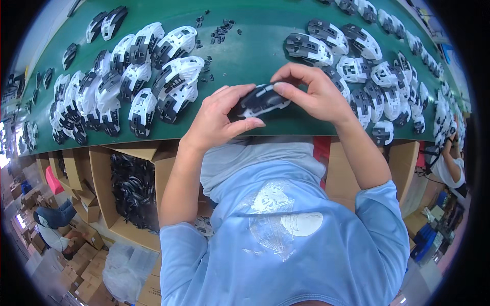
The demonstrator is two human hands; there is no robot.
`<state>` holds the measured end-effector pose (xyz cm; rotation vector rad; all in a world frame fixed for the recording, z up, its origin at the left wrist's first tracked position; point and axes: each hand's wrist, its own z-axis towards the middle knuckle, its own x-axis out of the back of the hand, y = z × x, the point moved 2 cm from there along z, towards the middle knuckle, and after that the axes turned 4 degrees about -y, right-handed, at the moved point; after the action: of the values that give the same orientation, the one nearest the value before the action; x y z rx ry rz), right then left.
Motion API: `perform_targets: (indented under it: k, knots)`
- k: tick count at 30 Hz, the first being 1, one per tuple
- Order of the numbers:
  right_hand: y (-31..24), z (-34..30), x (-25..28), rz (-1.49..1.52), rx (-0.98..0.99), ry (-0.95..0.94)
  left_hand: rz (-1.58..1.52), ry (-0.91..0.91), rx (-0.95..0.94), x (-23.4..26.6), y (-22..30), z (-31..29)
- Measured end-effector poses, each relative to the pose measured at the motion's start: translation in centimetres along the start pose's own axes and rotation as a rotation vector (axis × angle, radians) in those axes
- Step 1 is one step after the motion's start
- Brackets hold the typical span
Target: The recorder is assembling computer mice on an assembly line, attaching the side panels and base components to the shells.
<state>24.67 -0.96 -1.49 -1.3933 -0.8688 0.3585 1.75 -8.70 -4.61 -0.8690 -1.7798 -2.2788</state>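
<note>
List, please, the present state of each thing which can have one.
Held shell: gripped near both ends.
Left hand: closed on its left end.
Right hand: closed on its right end.
Left shell group: crowded close together.
Right shell group: clustered.
Small black pieces: loose, scattered on the green table.
Cardboard box: open, holding many black parts.

Held shell (pixel 263 102) sits over the near side of the surface (pixel 252 48), before the person (pixel 286 204). Left shells (pixel 142 113) and right shells (pixel 392 104) flank it; loose pieces (pixel 220 33) lie behind, between. Below, left: box (pixel 133 233) containing parts (pixel 133 191).
</note>
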Motion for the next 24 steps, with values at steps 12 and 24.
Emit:
perform_targets:
  k: [12, 24]
  knots:
    - [-0.9, -0.3, -1.7, -0.369, 0.265, 0.176, 0.103, 0.171, -0.090, -1.5, -1.0, 0.1]
    - [0.7, -0.7, -0.4, -0.432, 0.565, 0.215, 0.125, 0.170, -0.021, -1.7, -0.6, 0.0]
